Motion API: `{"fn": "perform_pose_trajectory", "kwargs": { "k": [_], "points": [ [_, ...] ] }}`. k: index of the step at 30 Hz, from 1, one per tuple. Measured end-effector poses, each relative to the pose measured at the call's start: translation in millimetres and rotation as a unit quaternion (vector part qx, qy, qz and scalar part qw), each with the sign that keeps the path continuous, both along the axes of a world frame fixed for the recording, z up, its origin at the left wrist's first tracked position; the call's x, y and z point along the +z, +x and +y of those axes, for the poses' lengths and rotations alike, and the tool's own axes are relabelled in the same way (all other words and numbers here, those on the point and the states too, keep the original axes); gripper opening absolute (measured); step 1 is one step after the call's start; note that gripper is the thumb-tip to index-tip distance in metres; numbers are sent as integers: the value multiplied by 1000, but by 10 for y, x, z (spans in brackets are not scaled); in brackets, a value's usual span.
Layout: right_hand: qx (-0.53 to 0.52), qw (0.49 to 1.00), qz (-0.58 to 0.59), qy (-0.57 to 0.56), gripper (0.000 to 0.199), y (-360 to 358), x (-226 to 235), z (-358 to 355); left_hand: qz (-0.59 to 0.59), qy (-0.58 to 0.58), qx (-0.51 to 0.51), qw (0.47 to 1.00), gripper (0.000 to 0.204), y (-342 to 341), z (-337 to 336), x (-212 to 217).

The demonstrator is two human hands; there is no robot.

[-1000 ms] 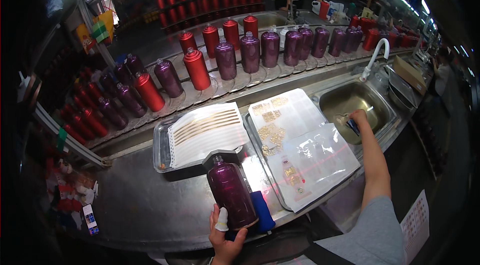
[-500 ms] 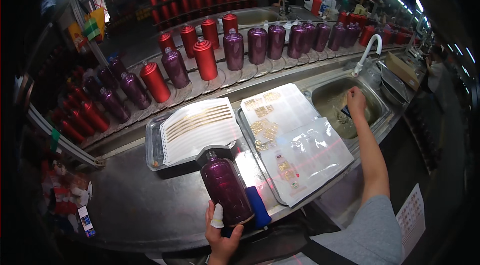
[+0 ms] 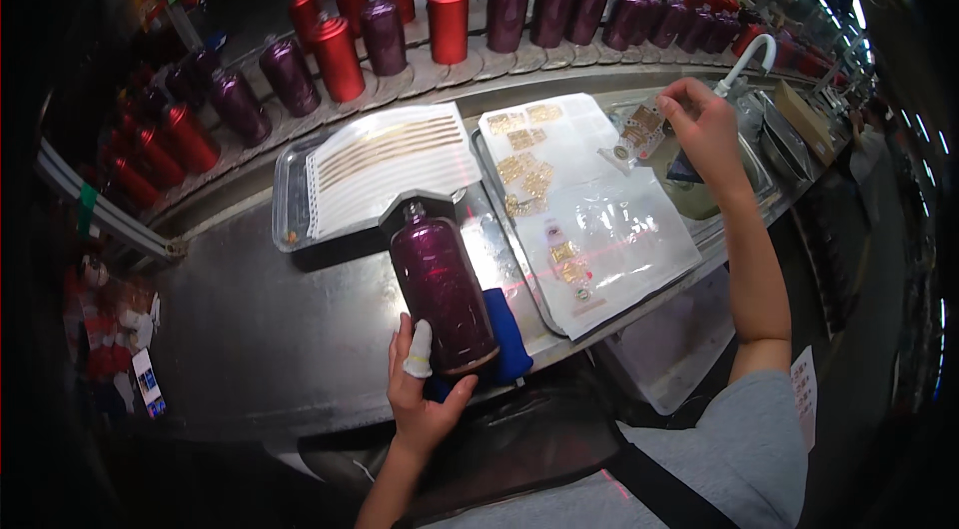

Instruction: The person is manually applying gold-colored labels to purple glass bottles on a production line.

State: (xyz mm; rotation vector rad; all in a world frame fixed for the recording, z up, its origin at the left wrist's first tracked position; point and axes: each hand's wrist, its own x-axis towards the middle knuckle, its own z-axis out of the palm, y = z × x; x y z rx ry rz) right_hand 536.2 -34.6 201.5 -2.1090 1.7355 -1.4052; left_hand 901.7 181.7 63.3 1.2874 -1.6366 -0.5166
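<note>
A glossy purple bottle (image 3: 445, 294) leans in a dark angled holder (image 3: 424, 199) on the metal bench, neck pointing away from me. My left hand (image 3: 425, 399) grips its base, thumb on one side and fingers on the other; one finger wears a white cover. Between the thumb and fingertips of my right hand (image 3: 707, 129) hangs a thin clear decal (image 3: 636, 133) with gold patterning, by the near side of the sink (image 3: 754, 164). White sheets (image 3: 624, 229) with several gold decals lie on a tray beside the bottle. A blue cloth (image 3: 507, 334) lies against the bottle's right side.
Behind the bench runs a conveyor (image 3: 440, 79) carrying several red and purple bottles. A second tray (image 3: 292, 199) holds a white sheet with gold strips (image 3: 390, 151). A white faucet (image 3: 749, 59) arches over the sink. A phone (image 3: 148, 381) is at the far left.
My right hand has risen out of the sink toward the sheets, lifting the decal into view. My left hand still holds the bottle. The head view has tilted downward.
</note>
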Motion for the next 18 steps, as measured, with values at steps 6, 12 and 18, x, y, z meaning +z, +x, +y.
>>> {"fn": "perform_pose_trajectory", "kwargs": {
  "k": [6,12,18],
  "points": [
    [139,988,-22,66,10,578,259,210,3,24,7,1000,81,76,-116,262],
    [263,962,-13,76,7,985,331,512,-32,9,1,999,95,78,-149,253],
    [326,941,16,88,6,1203,549,804,-30,22,-14,999,95,93,-122,209]
  ]
}}
